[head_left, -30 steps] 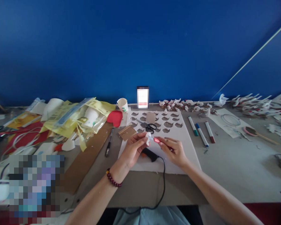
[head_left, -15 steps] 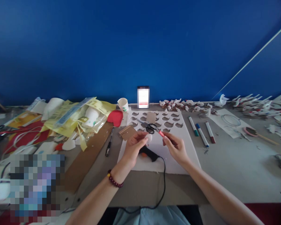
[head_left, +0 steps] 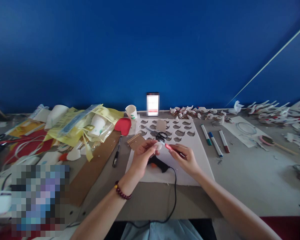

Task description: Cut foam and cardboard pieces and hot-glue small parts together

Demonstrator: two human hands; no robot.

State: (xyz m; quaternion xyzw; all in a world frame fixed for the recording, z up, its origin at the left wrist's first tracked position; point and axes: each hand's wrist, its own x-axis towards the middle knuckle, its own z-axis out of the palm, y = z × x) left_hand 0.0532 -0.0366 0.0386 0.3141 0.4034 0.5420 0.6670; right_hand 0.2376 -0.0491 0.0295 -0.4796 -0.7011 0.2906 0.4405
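My left hand (head_left: 144,156) is closed on a small white piece (head_left: 158,145), pinched between thumb and fingers. In my right hand (head_left: 185,158) is a craft knife (head_left: 168,146) with a red handle; its thin blade points left and meets or nearly meets the white piece. Below my hands a black glue gun (head_left: 160,164) with an orange trigger lies on a white foam sheet (head_left: 190,170) with several curved cut-outs. Black-handled scissors (head_left: 161,136) rest on the sheet just beyond my fingers.
Left of the sheet are a cardboard piece (head_left: 136,142), a black pen (head_left: 117,152), a red piece (head_left: 123,126) and a paper cup (head_left: 131,112). Several markers (head_left: 215,144) lie right. A phone (head_left: 153,104) stands against the blue wall. The glue gun's cord (head_left: 174,196) runs toward my lap.
My right hand has moved left, bringing the craft knife's blade up to the white piece. My left hand has stayed almost in place.
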